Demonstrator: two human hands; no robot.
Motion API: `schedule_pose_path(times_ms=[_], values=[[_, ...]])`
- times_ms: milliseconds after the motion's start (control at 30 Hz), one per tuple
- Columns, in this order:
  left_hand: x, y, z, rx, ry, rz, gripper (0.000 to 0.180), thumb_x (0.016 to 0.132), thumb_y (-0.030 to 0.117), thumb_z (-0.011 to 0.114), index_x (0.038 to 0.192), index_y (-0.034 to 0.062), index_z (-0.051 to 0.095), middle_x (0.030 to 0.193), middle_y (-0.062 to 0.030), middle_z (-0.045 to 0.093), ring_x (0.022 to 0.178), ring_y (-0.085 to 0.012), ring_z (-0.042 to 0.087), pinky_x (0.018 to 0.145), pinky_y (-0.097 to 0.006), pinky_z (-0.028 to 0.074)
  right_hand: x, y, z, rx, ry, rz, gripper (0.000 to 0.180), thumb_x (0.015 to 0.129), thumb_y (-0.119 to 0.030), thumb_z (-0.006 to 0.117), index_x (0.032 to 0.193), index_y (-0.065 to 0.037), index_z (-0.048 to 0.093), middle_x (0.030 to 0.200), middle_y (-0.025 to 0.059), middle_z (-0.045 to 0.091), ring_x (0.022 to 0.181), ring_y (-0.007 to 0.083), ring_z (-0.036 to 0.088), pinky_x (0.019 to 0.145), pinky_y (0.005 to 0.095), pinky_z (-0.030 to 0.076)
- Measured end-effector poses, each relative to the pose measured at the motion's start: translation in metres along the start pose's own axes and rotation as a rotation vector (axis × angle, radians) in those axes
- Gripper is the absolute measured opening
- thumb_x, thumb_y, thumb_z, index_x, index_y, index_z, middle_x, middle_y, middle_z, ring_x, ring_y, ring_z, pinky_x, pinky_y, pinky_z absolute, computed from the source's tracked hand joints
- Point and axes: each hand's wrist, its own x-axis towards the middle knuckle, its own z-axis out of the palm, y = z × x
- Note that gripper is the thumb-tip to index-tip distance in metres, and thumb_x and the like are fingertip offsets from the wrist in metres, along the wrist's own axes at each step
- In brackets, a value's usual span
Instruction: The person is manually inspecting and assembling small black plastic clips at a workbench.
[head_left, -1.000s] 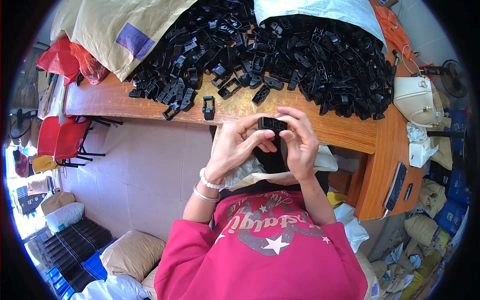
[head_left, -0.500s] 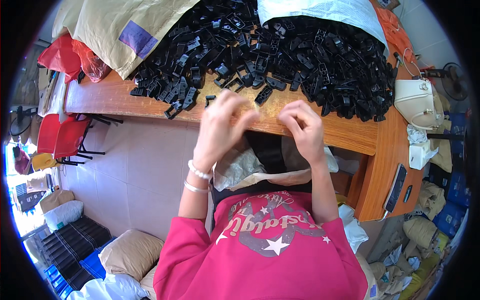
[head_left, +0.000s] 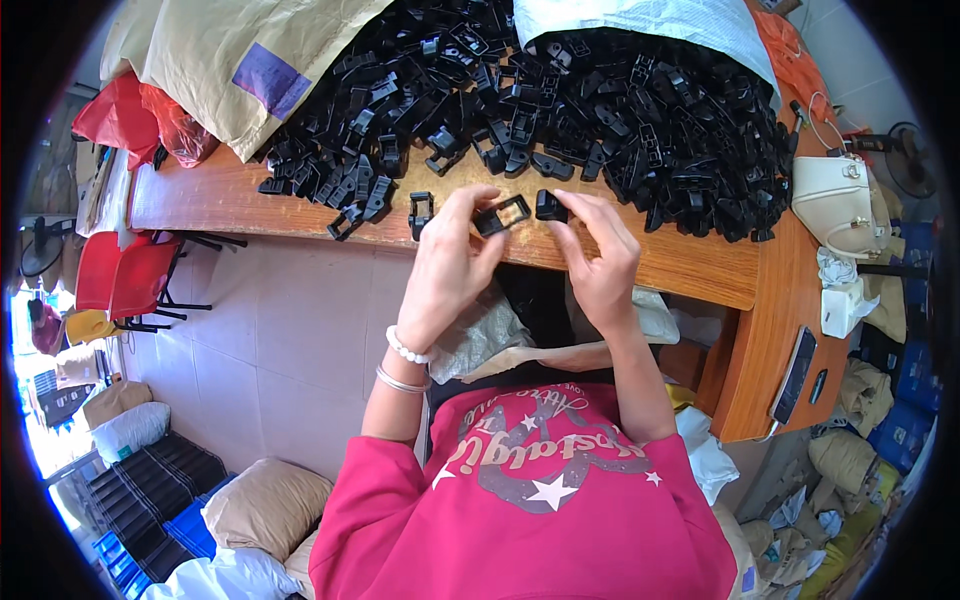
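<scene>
My left hand point(head_left: 450, 250) pinches a black plastic frame point(head_left: 488, 222) with a rectangular opening, held just over the desk's front edge. In my right hand point(head_left: 603, 255) is a small black plastic block point(head_left: 549, 206), gripped between thumb and fingers. The two pieces face each other with a narrow gap between them. Left of my left hand, another black frame piece point(head_left: 421, 212) lies alone on the wooden desk point(head_left: 690, 262). Beyond both hands spreads a large heap of similar black plastic parts point(head_left: 690, 150).
A tan sack point(head_left: 200, 60) and a white woven sack point(head_left: 640, 25) border the heap. To the right are a cream handbag point(head_left: 835, 200), a white box point(head_left: 842, 308) and a phone point(head_left: 793, 375). An open sack point(head_left: 560, 355) hangs below the desk edge at my lap.
My hands, blurred before, are now steadier and show a black frame in the left and a black block in the right. A loose frame piece on the desk is more fully visible.
</scene>
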Motion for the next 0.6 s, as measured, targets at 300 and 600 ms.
schedule_pose_path(times_ms=[300,600], values=[[-0.004,0.008,0.001,-0.436,-0.198,-0.375,0.032,0.082,0.002,0.070,0.113,-0.0021,0.060,0.075,-0.0080,0.066,0.062,-0.0112,0.066,0.056,-0.022,0.051,0.003,0.000,-0.004,0.000,-0.096,-0.230,0.029,0.073,0.006,0.068,0.102,0.000,0.067,0.098,0.0111,0.065,0.087,0.0285,0.061,0.074,0.0368,0.049],[-0.009,0.015,0.005,-0.546,-0.213,-0.252,0.030,0.089,-0.002,0.059,0.119,-0.0025,0.057,0.094,-0.0124,0.066,0.077,-0.0125,0.068,0.066,-0.023,0.054,-0.008,-0.006,-0.002,0.376,-0.083,0.149,0.026,0.081,0.000,0.065,0.107,0.000,0.066,0.103,0.0126,0.064,0.093,0.0247,0.061,0.082,0.0336,0.048]])
